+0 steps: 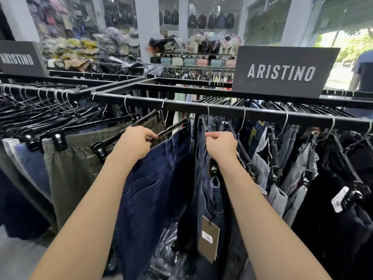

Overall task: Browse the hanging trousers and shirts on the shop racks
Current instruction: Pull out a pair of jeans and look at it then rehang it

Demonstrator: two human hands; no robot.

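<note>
Two hands reach fwd at the black rack rail (222, 111). Our left hand (134, 141) grips a black clip hanger (169, 130) carrying dark navy jeans (153, 190); our right hand (221, 146) is curled round a hanger among tightly packed jeans, but its fingertips are hidden, so we can't tell exactly what they pinch. Trouser legs are cut off at bottom. Background shelves w/ bags are blurred. Olive trousers (70, 170) hang left, pale grey jeans (290, 172) right. An "ARISTINO" sign (284, 71) sits atop the rack; a brown tag (209, 239) dangles below.
</note>
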